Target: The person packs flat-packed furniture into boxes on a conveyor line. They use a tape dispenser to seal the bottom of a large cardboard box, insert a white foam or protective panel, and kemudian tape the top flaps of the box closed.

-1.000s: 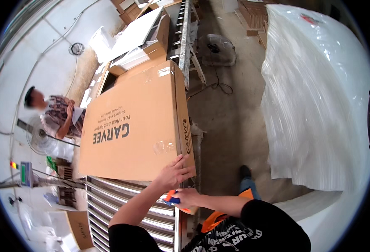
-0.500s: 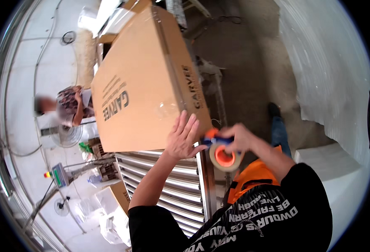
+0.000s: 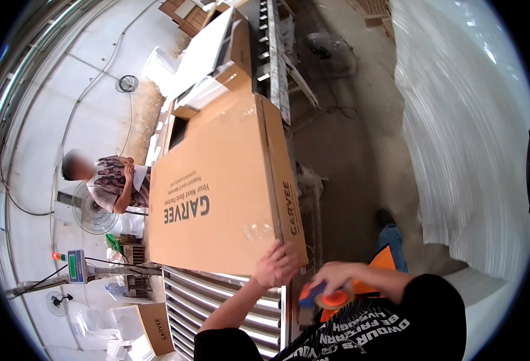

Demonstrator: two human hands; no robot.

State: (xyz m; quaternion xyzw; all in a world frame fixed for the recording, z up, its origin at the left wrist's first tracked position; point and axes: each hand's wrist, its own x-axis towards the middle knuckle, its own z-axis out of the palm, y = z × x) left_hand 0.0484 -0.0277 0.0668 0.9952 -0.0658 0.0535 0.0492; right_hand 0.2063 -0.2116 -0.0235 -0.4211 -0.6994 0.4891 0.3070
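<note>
A large flat cardboard box (image 3: 217, 204) with dark print lies on the roller conveyor, clear tape running along its right edge. My left hand (image 3: 277, 266) is at the box's near right corner, its fingers bent and pressed together over the edge. Just right of that corner, my right hand (image 3: 336, 275) grips a blue and orange tape dispenser (image 3: 333, 299) carrying a roll of tape. The dispenser is held apart from the box, low in front of my body. Its handle is partly hidden by my fingers.
Metal rollers (image 3: 217, 307) extend toward me. Beyond the box, an open carton (image 3: 235, 60) with white panels stands on the line. A person (image 3: 117, 180) stands at left beside a fan (image 3: 93, 207). Stacked translucent wrapping sheets (image 3: 457, 120) rise at right; a floor fan (image 3: 331, 54) stands far off.
My view has shifted, so the box appears lower. My left hand has gone from lying flat with fingers spread to bent at the box corner. The dispenser has drawn back from the box edge.
</note>
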